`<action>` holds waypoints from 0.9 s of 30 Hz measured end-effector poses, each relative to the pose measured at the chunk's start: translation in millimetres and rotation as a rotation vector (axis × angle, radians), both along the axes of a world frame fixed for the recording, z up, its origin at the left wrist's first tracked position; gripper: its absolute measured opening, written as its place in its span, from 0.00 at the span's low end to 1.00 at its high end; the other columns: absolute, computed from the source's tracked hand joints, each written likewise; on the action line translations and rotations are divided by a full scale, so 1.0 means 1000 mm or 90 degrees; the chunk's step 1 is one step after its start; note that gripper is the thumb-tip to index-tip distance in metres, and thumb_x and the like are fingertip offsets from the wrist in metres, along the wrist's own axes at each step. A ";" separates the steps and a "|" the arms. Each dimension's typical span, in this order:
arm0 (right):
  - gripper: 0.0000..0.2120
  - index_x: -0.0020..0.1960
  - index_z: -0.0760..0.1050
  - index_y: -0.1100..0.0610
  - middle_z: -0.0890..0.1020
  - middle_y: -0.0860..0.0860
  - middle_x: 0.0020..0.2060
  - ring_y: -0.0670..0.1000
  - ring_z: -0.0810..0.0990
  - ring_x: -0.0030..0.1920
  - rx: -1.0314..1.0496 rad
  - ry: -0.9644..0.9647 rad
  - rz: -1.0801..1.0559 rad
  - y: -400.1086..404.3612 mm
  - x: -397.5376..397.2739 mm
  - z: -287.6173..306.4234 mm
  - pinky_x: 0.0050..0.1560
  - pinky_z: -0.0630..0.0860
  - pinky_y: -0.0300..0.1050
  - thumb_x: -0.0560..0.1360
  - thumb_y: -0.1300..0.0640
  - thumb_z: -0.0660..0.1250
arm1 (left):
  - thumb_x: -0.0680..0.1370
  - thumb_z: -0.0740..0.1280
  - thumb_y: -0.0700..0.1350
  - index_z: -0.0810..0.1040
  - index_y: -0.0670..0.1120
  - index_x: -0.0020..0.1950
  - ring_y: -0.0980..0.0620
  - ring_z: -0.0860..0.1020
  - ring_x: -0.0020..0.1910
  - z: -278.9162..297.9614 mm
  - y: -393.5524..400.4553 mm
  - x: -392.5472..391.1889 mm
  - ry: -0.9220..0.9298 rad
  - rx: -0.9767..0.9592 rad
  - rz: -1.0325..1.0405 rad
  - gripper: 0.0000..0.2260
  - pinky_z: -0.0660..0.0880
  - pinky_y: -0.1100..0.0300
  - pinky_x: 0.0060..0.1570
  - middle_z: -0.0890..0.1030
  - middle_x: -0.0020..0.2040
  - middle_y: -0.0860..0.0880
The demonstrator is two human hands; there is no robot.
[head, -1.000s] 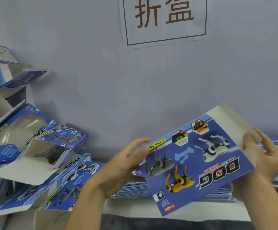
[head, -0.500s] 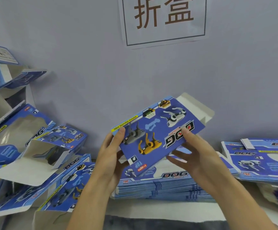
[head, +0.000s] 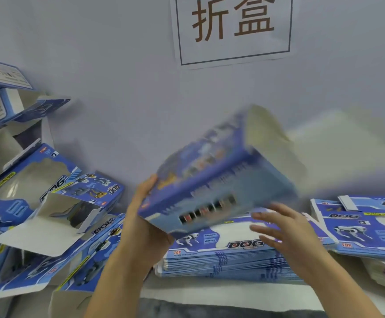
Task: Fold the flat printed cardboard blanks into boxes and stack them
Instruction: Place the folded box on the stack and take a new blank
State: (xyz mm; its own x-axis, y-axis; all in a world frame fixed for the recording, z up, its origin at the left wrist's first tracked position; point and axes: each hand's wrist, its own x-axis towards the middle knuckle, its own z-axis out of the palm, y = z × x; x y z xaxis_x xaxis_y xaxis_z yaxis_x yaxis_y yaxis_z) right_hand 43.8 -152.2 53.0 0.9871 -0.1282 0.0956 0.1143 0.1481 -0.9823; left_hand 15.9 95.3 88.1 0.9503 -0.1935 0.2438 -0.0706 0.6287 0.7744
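A blue printed cardboard box (head: 219,180) hangs in the air at the centre, blurred by motion, opened into a box shape with a pale flap at its upper right end. My left hand (head: 145,216) grips its lower left corner, thumb on the top face. My right hand (head: 283,228) hovers just below its right side with fingers spread, holding nothing. Beneath both hands lies a stack of flat blanks (head: 228,255). Folded boxes (head: 49,203) are piled on the left.
A second pile of flat blanks (head: 366,228) lies at the right. A paper sign (head: 233,28) hangs on the grey wall behind. The white table edge (head: 210,292) runs along the front, with a dark strip below it.
The flat blank has been popped open into a box shape and swung upward to the right. My right hand has let go of it and dropped below it.
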 end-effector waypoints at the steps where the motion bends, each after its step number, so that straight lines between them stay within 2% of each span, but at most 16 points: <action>1: 0.08 0.52 0.81 0.52 0.87 0.53 0.45 0.56 0.87 0.44 -0.008 0.012 0.001 0.002 0.002 -0.004 0.44 0.79 0.48 0.77 0.63 0.67 | 0.66 0.75 0.56 0.86 0.47 0.53 0.42 0.81 0.52 0.006 -0.004 -0.002 -0.020 0.072 -0.046 0.20 0.79 0.48 0.51 0.82 0.56 0.43; 2: 0.07 0.51 0.80 0.54 0.87 0.54 0.44 0.56 0.87 0.43 -0.017 0.020 0.002 0.004 0.003 -0.007 0.43 0.79 0.48 0.77 0.63 0.68 | 0.64 0.77 0.54 0.87 0.47 0.51 0.46 0.83 0.52 0.014 -0.011 -0.010 -0.053 0.166 -0.087 0.19 0.79 0.51 0.55 0.84 0.54 0.45; 4: 0.06 0.51 0.79 0.56 0.87 0.55 0.44 0.56 0.87 0.41 -0.031 0.032 0.006 0.008 0.006 -0.013 0.42 0.79 0.47 0.76 0.64 0.69 | 0.68 0.73 0.48 0.88 0.53 0.41 0.58 0.84 0.46 0.034 -0.032 -0.020 -0.123 0.315 -0.131 0.05 0.80 0.63 0.53 0.87 0.45 0.54; 5: 0.05 0.51 0.79 0.58 0.87 0.55 0.44 0.56 0.87 0.40 -0.038 0.035 0.007 0.010 0.007 -0.015 0.41 0.79 0.47 0.75 0.64 0.69 | 0.71 0.69 0.45 0.88 0.53 0.38 0.60 0.84 0.45 0.041 -0.041 -0.024 -0.178 0.345 -0.086 0.08 0.80 0.65 0.51 0.86 0.43 0.56; 7: 0.06 0.51 0.80 0.56 0.87 0.54 0.43 0.55 0.87 0.39 -0.059 0.038 0.016 0.014 0.007 -0.019 0.39 0.79 0.46 0.76 0.64 0.69 | 0.73 0.70 0.46 0.84 0.50 0.44 0.52 0.82 0.46 0.056 -0.048 -0.026 -0.229 0.121 0.040 0.05 0.80 0.59 0.47 0.84 0.46 0.51; 8: 0.08 0.51 0.82 0.52 0.87 0.53 0.43 0.55 0.87 0.40 -0.075 0.037 0.024 0.015 0.006 -0.020 0.37 0.79 0.44 0.76 0.63 0.68 | 0.74 0.70 0.51 0.82 0.50 0.50 0.50 0.79 0.48 0.064 -0.045 -0.028 -0.229 -0.040 0.129 0.09 0.78 0.56 0.47 0.82 0.50 0.48; 10: 0.11 0.51 0.83 0.47 0.87 0.49 0.42 0.53 0.87 0.40 -0.100 0.028 0.037 0.017 0.005 -0.021 0.35 0.79 0.41 0.78 0.62 0.67 | 0.78 0.61 0.64 0.68 0.49 0.73 0.47 0.73 0.65 0.063 -0.015 -0.029 -0.211 -0.250 0.236 0.28 0.72 0.49 0.60 0.75 0.67 0.47; 11: 0.12 0.51 0.82 0.46 0.87 0.48 0.41 0.52 0.87 0.40 -0.105 0.024 0.034 0.017 0.005 -0.021 0.36 0.80 0.42 0.78 0.62 0.67 | 0.78 0.55 0.69 0.56 0.50 0.80 0.45 0.66 0.74 0.061 0.001 -0.025 -0.193 -0.254 0.267 0.36 0.68 0.45 0.66 0.68 0.75 0.47; 12: 0.12 0.52 0.82 0.46 0.87 0.48 0.41 0.52 0.87 0.40 -0.111 0.020 0.027 0.018 0.005 -0.021 0.37 0.81 0.43 0.78 0.62 0.66 | 0.77 0.53 0.70 0.51 0.51 0.81 0.45 0.62 0.77 0.055 0.014 -0.023 -0.177 -0.215 0.279 0.38 0.66 0.43 0.68 0.64 0.78 0.47; 14: 0.12 0.52 0.82 0.48 0.87 0.49 0.41 0.50 0.86 0.38 -0.137 0.000 0.008 0.021 0.004 -0.020 0.36 0.81 0.42 0.78 0.63 0.66 | 0.78 0.61 0.64 0.63 0.48 0.78 0.47 0.69 0.74 0.042 0.025 -0.013 -0.111 -0.135 0.277 0.33 0.73 0.47 0.63 0.73 0.73 0.47; 17: 0.13 0.49 0.82 0.47 0.86 0.47 0.42 0.46 0.85 0.39 -0.257 -0.094 -0.068 0.023 0.004 -0.021 0.38 0.80 0.39 0.77 0.65 0.66 | 0.79 0.65 0.49 0.78 0.48 0.65 0.50 0.80 0.62 0.023 0.006 0.001 -0.023 0.044 0.286 0.15 0.78 0.53 0.53 0.82 0.62 0.46; 19: 0.14 0.52 0.81 0.43 0.84 0.42 0.51 0.43 0.81 0.53 -0.410 -0.149 -0.101 0.023 0.005 -0.024 0.55 0.78 0.46 0.76 0.61 0.67 | 0.80 0.67 0.45 0.80 0.51 0.61 0.51 0.81 0.59 0.005 -0.011 0.014 -0.037 0.319 0.344 0.10 0.77 0.55 0.53 0.83 0.60 0.49; 21: 0.16 0.63 0.75 0.38 0.75 0.38 0.66 0.46 0.69 0.71 -0.604 -0.118 -0.065 0.024 0.002 -0.029 0.71 0.64 0.53 0.77 0.49 0.68 | 0.78 0.70 0.49 0.75 0.55 0.68 0.55 0.75 0.65 -0.017 -0.022 0.023 -0.121 0.659 0.363 0.18 0.70 0.62 0.57 0.76 0.64 0.56; 23: 0.24 0.70 0.67 0.36 0.66 0.39 0.73 0.48 0.57 0.77 -0.774 -0.053 0.012 0.024 0.001 -0.036 0.74 0.51 0.56 0.76 0.38 0.65 | 0.76 0.70 0.58 0.60 0.58 0.78 0.54 0.58 0.77 -0.043 -0.028 0.030 -0.139 0.933 0.249 0.33 0.60 0.60 0.71 0.61 0.76 0.57; 25: 0.25 0.72 0.65 0.37 0.65 0.41 0.73 0.50 0.55 0.77 -0.858 -0.046 0.042 0.025 0.000 -0.039 0.73 0.48 0.55 0.76 0.36 0.64 | 0.75 0.68 0.63 0.49 0.61 0.80 0.52 0.42 0.80 -0.064 -0.032 0.034 -0.096 1.100 0.114 0.40 0.48 0.47 0.78 0.45 0.81 0.58; 27: 0.25 0.72 0.65 0.37 0.67 0.40 0.72 0.50 0.56 0.77 -0.859 -0.063 0.012 0.025 -0.001 -0.039 0.72 0.50 0.55 0.77 0.39 0.66 | 0.77 0.67 0.61 0.47 0.62 0.80 0.50 0.42 0.81 -0.075 -0.033 0.035 -0.091 1.177 0.083 0.38 0.45 0.43 0.78 0.43 0.82 0.57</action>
